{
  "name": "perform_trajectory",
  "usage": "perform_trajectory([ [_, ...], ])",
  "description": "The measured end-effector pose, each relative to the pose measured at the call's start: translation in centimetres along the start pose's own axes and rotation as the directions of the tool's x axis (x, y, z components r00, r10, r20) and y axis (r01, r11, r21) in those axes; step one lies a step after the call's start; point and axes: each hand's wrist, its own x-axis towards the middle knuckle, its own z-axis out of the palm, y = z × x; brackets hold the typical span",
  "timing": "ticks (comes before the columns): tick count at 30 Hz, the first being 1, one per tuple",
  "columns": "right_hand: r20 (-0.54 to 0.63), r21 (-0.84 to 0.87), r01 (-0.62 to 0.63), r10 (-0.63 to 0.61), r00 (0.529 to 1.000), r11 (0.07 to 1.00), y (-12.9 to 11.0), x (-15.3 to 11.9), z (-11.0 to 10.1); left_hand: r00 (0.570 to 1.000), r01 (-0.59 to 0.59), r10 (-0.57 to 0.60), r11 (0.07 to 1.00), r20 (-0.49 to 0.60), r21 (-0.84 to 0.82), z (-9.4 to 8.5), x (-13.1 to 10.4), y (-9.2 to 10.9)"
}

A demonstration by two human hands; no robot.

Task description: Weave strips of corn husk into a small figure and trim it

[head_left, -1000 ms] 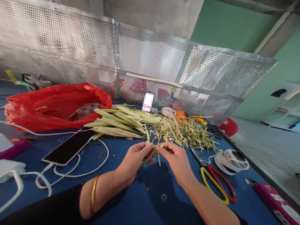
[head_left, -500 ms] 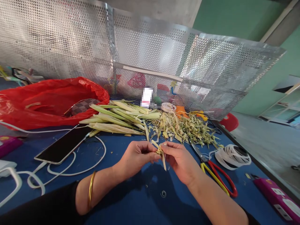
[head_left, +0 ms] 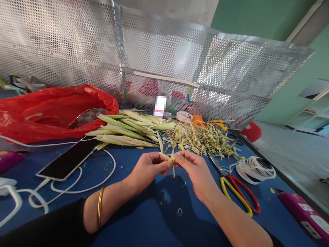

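Over the blue table, my left hand (head_left: 151,168) and my right hand (head_left: 194,169) meet fingertip to fingertip. Both pinch a small pale-yellow piece of folded plant strip (head_left: 171,159), which looks like corn husk; a thin end of it hangs down between the fingers. Part of the piece is hidden by my fingertips. Just beyond lies a pile of long green-white husk leaves (head_left: 128,130). To its right spreads a heap of short husk scraps (head_left: 205,139). Scissors (head_left: 236,192) with red and yellow handles rest right of my right hand.
A red plastic bag (head_left: 59,109) stands at the back left. Before it lie a phone (head_left: 69,157) and looped white cable (head_left: 84,188). A spool of white cord (head_left: 255,169) and a purple box-like thing (head_left: 303,212) sit at right. A perforated metal screen (head_left: 164,51) closes the back.
The husk piece has been turned between my fingers: its lower end now points straight down and its upper strip leans further left. Both hands have risen slightly, still pinching it.
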Motion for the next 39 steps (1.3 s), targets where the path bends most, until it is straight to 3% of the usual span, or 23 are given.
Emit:
perform_trajectory([
  [7, 0.045, 0.082, -0.070, 0.066, 0.997, 0.994, 0.3, 0.3, -0.4, 0.991, 0.126, -0.118, 0.982, 0.064, -0.140, 0.0, -0.2, 0.2],
  [11, -0.044, 0.048, 0.017, -0.015, 0.999, 0.999, 0.0, 0.3, -0.3, 0.987, 0.149, -0.135, 0.974, 0.088, -0.169, 0.0, -0.2, 0.2],
  [14, -0.020, 0.032, 0.032, -0.032, 0.999, 0.999, 0.0, 0.3, -0.2, 0.983, 0.169, -0.154, 0.970, 0.098, -0.176, 0.0, -0.2, 0.1],
  [20, -0.169, 0.026, 0.077, -0.072, 0.983, 0.997, 0.6, 0.7, -0.7, 0.996, 0.085, -0.086, 0.978, 0.004, -0.190, 0.3, -0.2, 0.3],
  [24, -0.198, -0.009, 0.058, -0.058, 0.979, 0.998, 0.8, 0.8, -0.9, 0.989, 0.008, -0.028, 0.990, -0.145, -0.140, 0.3, -0.1, 0.4],
  [29, -0.051, 0.031, -0.029, 0.031, 0.998, 0.999, 0.5, 0.3, -0.2, 0.948, -0.095, 0.123, 0.990, -0.294, 0.107, 0.3, -0.2, 0.1],
  [33, -0.061, -0.037, -0.019, 0.016, 0.998, 0.999, 0.4, 0.0, 0.4, 0.948, -0.144, 0.211, 0.952, -0.237, 0.268, 0.4, -0.5, 0.1],
  [39, -0.082, -0.039, -0.023, 0.020, 0.996, 0.999, 0.2, 0.0, 0.5, 0.983, -0.048, 0.078, 0.982, -0.164, 0.182, 0.5, -0.5, 0.5],
])
